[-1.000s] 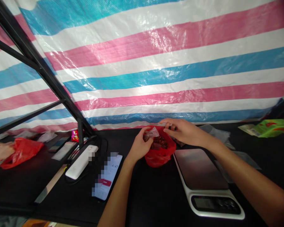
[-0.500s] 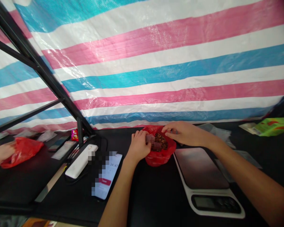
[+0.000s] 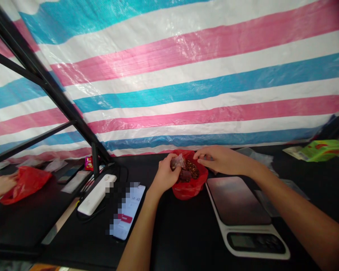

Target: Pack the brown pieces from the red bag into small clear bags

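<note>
A red plastic bag (image 3: pixel 188 194) lies open on the black table, with dark brown bits (image 3: pixel 192 169) and small wrapped reddish-brown pieces (image 3: pixel 185 175) inside. My left hand (image 3: pixel 167 173) is at the bag's left side, closed on a small clear plastic packet (image 3: pixel 178 161) with brownish contents, held over the opening. On the far right rim, my right hand (image 3: pixel 213 158) has its fingers bent and closed at the red plastic. Its fingertips are partly hidden. Just below that hand is a kitchen scale (image 3: pixel 240 199), its plate bare.
Left of my arm lie a lit phone (image 3: pixel 128 214) and a white power bank (image 3: pixel 97 194) with cables. Clear bags (image 3: pixel 260 160) and a green packet (image 3: pixel 322 150) are at right. Beyond the black metal frame (image 3: pixel 59 99), another person's hand (image 3: pixel 2 186) touches a red bag (image 3: pixel 28 182).
My left hand has lifted and turned the clear packet slightly, so more of it shows above the red bag. My right hand stays almost in place.
</note>
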A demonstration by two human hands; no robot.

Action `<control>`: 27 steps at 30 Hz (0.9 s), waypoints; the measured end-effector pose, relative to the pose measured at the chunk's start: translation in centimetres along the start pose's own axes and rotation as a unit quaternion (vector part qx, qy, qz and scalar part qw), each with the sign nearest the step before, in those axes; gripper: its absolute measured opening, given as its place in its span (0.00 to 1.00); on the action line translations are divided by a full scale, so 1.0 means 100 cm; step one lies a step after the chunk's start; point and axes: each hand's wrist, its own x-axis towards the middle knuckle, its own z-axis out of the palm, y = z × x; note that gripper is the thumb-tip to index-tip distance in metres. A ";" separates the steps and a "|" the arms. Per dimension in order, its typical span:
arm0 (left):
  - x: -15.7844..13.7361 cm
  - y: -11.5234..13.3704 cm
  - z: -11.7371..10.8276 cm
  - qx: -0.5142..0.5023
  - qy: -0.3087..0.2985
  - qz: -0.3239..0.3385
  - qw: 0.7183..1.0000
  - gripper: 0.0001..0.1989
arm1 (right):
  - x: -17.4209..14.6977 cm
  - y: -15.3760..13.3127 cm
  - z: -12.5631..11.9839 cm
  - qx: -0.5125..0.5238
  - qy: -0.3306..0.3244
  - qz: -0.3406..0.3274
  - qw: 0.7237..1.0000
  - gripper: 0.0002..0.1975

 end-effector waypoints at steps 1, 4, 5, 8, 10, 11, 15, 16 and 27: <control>0.000 0.001 0.001 -0.048 0.001 0.000 0.999 0.10 | 0.000 -0.001 0.000 0.012 0.006 -0.006 1.000 0.15; 0.000 0.009 0.005 -0.156 -0.003 0.001 0.988 0.13 | 0.000 -0.004 -0.001 0.059 0.047 -0.045 0.996 0.18; -0.001 0.013 0.007 -0.180 -0.009 -0.001 0.984 0.15 | 0.000 -0.005 -0.001 0.067 0.059 -0.067 0.994 0.19; -0.006 0.024 0.011 -0.235 -0.047 -0.013 0.971 0.20 | 0.000 -0.006 0.000 0.061 0.074 -0.118 0.988 0.17; -0.010 0.032 0.012 -0.263 -0.077 -0.015 0.961 0.22 | 0.000 -0.008 0.000 0.056 0.078 -0.129 0.987 0.14; -0.011 0.035 0.013 -0.275 -0.086 -0.016 0.957 0.23 | 0.000 -0.009 -0.001 0.056 0.083 -0.131 0.986 0.12; -0.016 0.044 0.010 -0.317 -0.112 -0.012 0.942 0.24 | -0.005 -0.015 -0.009 0.058 0.098 -0.151 0.982 0.08; -0.016 0.045 0.009 -0.326 -0.121 -0.009 0.937 0.25 | -0.008 -0.015 -0.013 0.068 0.086 -0.148 0.983 0.07; -0.006 0.022 0.019 -0.238 -0.024 -0.023 0.971 0.25 | -0.035 0.026 -0.046 0.072 -0.244 0.073 0.964 0.04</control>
